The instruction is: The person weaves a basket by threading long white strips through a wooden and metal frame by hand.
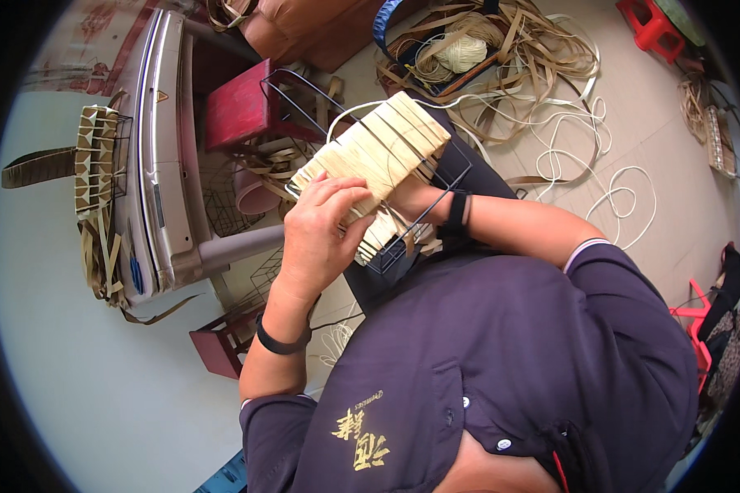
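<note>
A half-woven basket rests over my lap, with pale yellow strips wound across a black wire frame. My left hand is closed over the near left edge of the pale weave, thumb and fingers curled around it. From the right, my right hand reaches inside the wire frame beneath the weave. Its fingers are hidden there. A white cord runs from the far side of the basket toward the floor. Loose brown strip ends show near the lower end of the frame.
A light table at left holds a finished woven piece with a brown handle. A red stool stands beyond the basket. On the floor lie a tray with a cord ball, tangled brown strips and looped white cord.
</note>
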Tool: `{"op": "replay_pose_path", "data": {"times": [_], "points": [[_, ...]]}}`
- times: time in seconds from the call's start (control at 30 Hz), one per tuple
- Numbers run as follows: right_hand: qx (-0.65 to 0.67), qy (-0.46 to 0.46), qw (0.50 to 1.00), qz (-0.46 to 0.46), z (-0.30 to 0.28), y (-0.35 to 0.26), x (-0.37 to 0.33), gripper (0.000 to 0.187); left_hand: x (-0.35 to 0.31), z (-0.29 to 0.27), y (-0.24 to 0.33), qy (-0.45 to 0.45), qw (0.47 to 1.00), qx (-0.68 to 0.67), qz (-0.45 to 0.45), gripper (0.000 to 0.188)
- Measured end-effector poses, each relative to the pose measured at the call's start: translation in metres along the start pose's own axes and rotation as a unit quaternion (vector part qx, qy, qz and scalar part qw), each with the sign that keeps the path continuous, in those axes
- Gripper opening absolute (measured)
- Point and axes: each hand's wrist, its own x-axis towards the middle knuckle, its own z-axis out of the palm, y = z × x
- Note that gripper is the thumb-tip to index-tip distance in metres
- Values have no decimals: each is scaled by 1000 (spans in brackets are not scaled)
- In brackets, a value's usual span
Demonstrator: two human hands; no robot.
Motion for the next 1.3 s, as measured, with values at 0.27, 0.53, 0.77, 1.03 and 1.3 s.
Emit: {"op": "replay_pose_path", "data": {"times": [0.27, 0.53, 0.77, 1.03, 1.3], "points": [[383, -135, 872, 274, -30, -37, -61, 26, 5, -3, 12, -33, 999, -20, -16, 27], [454, -202, 833, 243, -37, -53, -68, 57, 5, 9, 26, -60, 991, 116, 43, 19], [450, -162, 854, 208, -32, -67, -73, 41, 5, 10, 24, -78, 980, 164, 84, 24], [367, -141, 885, 250, -29, -70, -74, 33, -2, 6, 23, -33, 977, 170, 126, 25], [281, -106, 926, 230, -22, -74, -76, 59, -5, 14, 16, 81, 983, 129, 103, 9]]}}
